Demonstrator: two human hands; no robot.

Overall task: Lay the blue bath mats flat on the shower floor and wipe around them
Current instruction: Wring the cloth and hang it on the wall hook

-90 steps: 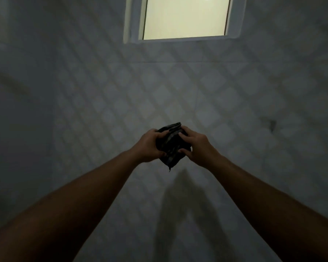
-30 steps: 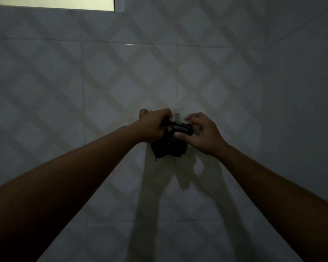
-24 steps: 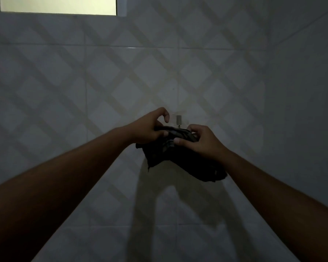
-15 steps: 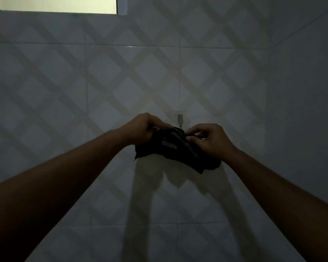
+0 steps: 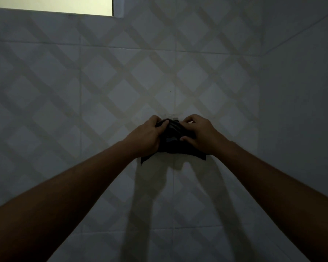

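In a dim, tiled shower stall, I held a dark cloth up against the wall with both arms stretched out, my left hand clamped on its left side and my right hand pinching its upper right edge, the two hands close together with the cloth bunched between them. I kept it high and pressed near a small fitting on the wall just above my knuckles, most of it hidden behind the cloth; I judged I was working the cloth onto or off that fitting, which was why both hands gripped its top edge while its lower corners hung loose. A lit window sat at the upper left. The blue bath mats were not in view, nor was the shower floor, so I could not say where they lay. No bucket, basin or other container showed in the frame.
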